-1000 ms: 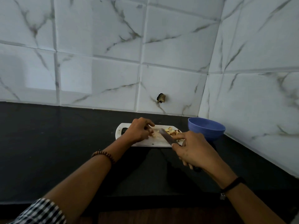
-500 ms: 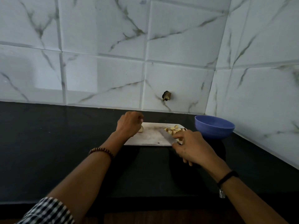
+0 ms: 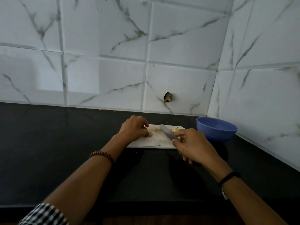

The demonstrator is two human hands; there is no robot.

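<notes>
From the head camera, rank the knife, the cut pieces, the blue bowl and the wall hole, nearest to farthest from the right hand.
1. knife, gripped by the right hand.
2. cut pieces, just beyond it on the cutting board.
3. blue bowl, to its right.
4. wall hole, back on the tiles.

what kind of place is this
Probably a kitchen: a dark countertop backed by marble-look wall tiles, a white cutting board under a knife, and a blue bowl.
</notes>
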